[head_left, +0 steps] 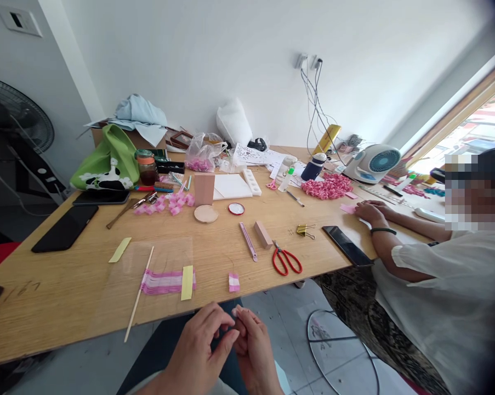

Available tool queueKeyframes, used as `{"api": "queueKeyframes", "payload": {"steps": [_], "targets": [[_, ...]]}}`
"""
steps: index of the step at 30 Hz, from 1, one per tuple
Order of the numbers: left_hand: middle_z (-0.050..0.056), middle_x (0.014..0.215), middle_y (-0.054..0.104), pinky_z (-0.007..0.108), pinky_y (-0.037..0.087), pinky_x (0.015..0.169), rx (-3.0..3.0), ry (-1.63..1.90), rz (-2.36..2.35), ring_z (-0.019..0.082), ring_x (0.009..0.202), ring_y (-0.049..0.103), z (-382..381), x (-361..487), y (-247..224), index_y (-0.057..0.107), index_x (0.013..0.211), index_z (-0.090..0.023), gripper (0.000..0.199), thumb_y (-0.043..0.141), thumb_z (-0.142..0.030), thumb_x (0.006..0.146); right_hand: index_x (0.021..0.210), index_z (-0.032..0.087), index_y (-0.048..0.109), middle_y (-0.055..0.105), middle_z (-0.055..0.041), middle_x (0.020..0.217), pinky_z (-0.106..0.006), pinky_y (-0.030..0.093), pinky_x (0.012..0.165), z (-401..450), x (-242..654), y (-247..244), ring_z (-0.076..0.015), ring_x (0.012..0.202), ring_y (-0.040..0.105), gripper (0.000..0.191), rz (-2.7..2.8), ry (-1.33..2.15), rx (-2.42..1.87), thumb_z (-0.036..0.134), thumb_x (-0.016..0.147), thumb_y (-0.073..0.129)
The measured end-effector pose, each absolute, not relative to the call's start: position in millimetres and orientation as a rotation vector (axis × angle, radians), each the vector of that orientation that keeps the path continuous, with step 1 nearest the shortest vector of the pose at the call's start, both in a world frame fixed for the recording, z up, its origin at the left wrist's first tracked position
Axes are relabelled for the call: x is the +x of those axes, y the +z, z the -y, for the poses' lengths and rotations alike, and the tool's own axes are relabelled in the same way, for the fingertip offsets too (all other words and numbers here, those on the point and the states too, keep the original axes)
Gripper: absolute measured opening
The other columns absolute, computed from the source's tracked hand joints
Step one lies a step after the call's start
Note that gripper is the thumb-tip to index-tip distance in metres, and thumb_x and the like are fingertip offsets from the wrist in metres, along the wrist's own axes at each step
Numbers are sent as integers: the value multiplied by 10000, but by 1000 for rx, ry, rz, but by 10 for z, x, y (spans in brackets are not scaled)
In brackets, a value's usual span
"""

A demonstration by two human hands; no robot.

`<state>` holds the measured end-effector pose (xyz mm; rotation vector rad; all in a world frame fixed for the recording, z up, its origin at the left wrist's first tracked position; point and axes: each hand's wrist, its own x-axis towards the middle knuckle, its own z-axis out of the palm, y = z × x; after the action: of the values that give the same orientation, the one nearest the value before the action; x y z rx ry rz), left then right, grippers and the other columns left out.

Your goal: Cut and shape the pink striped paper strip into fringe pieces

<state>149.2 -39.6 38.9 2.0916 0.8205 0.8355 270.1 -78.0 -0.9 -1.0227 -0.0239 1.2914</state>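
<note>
Just off the table's front edge, my right hand (251, 340) pinches a small pale piece (234, 311) between thumb and fingertips; its kind is too small to tell. Beside it, my left hand (204, 343) has bent fingers with the thumb apart, and nothing shows in its grasp. A pink-and-white striped fabric square (234, 282) lies on the table close ahead of my hands. To the left, a gathered pink-and-white strip (163, 282) lies on a clear sheet, with a yellow strip (187, 283) across one end and a thin wooden stick (139, 293) along the other.
Red-handled scissors (286, 260), a pink block (263, 235), a pink cutter (248, 241) and a gold binder clip (305, 230) lie ahead to the right. A round wooden disc (206, 213) is farther back. A co-worker's hands (373, 213) rest on the table's right side, near a phone (346, 245).
</note>
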Motion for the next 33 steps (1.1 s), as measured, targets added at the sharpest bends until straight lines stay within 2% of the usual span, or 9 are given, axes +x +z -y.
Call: {"api": "queueKeyframes", "payload": {"steps": [3,8,14,17,23,33], "targets": [[18,716,584,229,422,610,1601,638,-967,132,648,526,457,1504,167,606,756,-179,270,527,-395,897,562,169,547,296,132,380,-182,66,360,845,2701,1,6,341,152,387,9,1308,-1036,395,510,858],[-31,637,503,206,283,487,995,575,-1018,74,516,372,405,1650,39,637,793,-143,406,675,-543,736,546,171,540,314,129,367,-177,70,343,928,2656,-23,9,317,162,460,-27,1314,-1051,469,461,880],[1,651,583,197,284,498,623,632,-957,62,527,378,386,1814,37,673,737,-123,357,797,-432,608,584,176,550,336,127,359,-172,95,320,999,2623,-213,2,297,169,435,32,1360,-1021,475,542,863],[12,654,605,195,309,507,523,654,-946,69,544,428,387,1842,20,673,691,-124,310,821,-366,566,588,181,538,340,126,357,-171,108,313,1011,2625,-306,-3,294,173,437,60,1378,-1009,490,582,847],[1,600,600,193,346,526,435,688,-915,76,543,483,406,1827,-4,666,668,-128,285,847,-307,540,614,179,555,340,125,354,-171,122,309,1014,2599,-390,-8,292,176,472,121,1388,-1000,578,597,806],[-22,526,559,189,351,510,419,672,-885,72,505,479,405,1828,33,640,631,-130,284,850,-295,534,610,183,544,323,128,347,-172,122,313,1008,2568,-391,-12,298,166,475,133,1380,-1038,585,595,797]]}}
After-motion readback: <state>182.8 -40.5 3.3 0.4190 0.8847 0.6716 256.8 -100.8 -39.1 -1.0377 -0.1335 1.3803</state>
